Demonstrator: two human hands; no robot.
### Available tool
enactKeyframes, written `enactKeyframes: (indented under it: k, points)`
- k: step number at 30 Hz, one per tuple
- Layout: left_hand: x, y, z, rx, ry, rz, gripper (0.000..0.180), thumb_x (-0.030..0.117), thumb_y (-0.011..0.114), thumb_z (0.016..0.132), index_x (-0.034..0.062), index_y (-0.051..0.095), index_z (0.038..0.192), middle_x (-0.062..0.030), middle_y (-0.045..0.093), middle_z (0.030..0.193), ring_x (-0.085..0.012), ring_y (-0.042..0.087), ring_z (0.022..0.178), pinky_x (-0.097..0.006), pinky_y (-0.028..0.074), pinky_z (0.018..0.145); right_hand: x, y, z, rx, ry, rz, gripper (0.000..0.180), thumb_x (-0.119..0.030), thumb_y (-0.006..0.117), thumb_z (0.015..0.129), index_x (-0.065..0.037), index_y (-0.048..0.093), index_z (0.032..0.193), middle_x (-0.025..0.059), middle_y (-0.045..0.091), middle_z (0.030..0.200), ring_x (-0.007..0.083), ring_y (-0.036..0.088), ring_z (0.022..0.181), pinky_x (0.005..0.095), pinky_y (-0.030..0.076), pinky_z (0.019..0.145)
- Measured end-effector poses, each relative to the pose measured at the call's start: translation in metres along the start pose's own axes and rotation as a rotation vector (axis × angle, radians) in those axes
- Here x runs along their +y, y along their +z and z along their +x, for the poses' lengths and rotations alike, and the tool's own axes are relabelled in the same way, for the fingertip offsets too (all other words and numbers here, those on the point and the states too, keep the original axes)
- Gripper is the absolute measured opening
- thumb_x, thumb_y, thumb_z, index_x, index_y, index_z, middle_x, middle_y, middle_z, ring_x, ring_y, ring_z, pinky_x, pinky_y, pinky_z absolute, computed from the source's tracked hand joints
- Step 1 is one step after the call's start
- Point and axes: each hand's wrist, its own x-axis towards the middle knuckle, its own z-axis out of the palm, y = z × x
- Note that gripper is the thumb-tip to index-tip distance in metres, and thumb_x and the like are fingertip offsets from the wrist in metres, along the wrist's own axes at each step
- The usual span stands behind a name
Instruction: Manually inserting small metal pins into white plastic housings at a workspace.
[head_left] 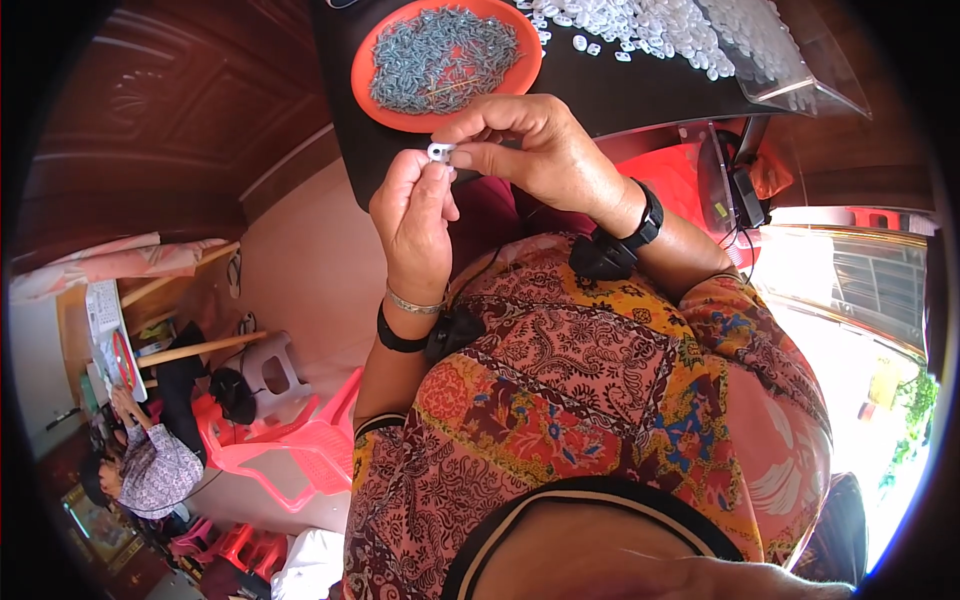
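Observation:
My left hand (415, 220) is closed in a pinch, holding a small white plastic clip (437, 151) with a dark round hole upright between thumb and forefinger. Against the clip's right side, my right hand (550, 150) bends its thumb and forefinger together. Whatever those right fingertips grip is too small and covered to make out. Just beyond both hands, an orange-red oval plate (364, 98) on the dark table holds a heap of small grey metal screws or nails (440, 55).
Loose white plastic pieces (650, 28) are heaped at the table's far right, beside a clear plastic tray (785, 88). Pink plastic chairs (290, 450) stand on the floor to the left. Farther left, another person (155, 470) sits working at a table.

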Motion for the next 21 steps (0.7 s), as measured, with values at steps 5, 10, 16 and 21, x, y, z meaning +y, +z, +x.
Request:
enactKeyframes:
  k: [5, 10, 16, 21]
  points:
    - [0.0003, 0.0015, -0.001, 0.021, -0.01, -0.001, 0.016, 0.015, 0.047, 0.094, 0.0024, 0.053, 0.085, -0.0007, 0.049, 0.068, -0.0065, 0.044, 0.057, -0.018, 0.033, 0.051, 0.0037, 0.0001, 0.0005, -0.012, 0.033, 0.085, 0.016, 0.003, 0.061, 0.087, 0.0, 0.065, 0.102, 0.0039, 0.067, 0.095, 0.01, 0.063, 0.09, 0.023, 0.051, 0.081]
    - [0.001, 0.0005, -0.0006, 0.034, -0.041, -0.044, 0.016, 0.015, 0.047, 0.094, 0.0018, 0.054, 0.088, -0.0011, 0.051, 0.068, -0.0068, 0.045, 0.056, -0.019, 0.033, 0.051, 0.0034, 0.0015, 0.0005, -0.027, -0.048, -0.011, 0.022, -0.002, 0.07, 0.081, -0.002, 0.064, 0.102, 0.0023, 0.066, 0.09, 0.0091, 0.062, 0.083, 0.0236, 0.05, 0.074]
    - [0.0023, 0.0038, 0.0019, 0.076, -0.092, -0.185, 0.019, 0.018, 0.052, 0.092, 0.0021, 0.056, 0.084, 0.0007, 0.05, 0.061, -0.0046, 0.046, 0.052, -0.018, 0.032, 0.046, -0.0004, 0.0027, 0.0016, -0.012, -0.065, -0.146, 0.024, 0.0, 0.071, 0.073, -0.001, 0.063, 0.096, 0.005, 0.064, 0.085, 0.0119, 0.063, 0.077, 0.0262, 0.052, 0.068]
    - [-0.0045, 0.001, 0.0042, 0.047, -0.144, -0.182, 0.021, 0.021, 0.052, 0.091, 0.0029, 0.056, 0.081, 0.0007, 0.05, 0.061, -0.0051, 0.046, 0.05, -0.018, 0.032, 0.045, 0.0043, 0.0027, 0.0021, -0.032, -0.145, -0.232, 0.028, -0.005, 0.075, 0.07, -0.002, 0.063, 0.096, 0.006, 0.063, 0.083, 0.0162, 0.063, 0.074, 0.0285, 0.052, 0.066]
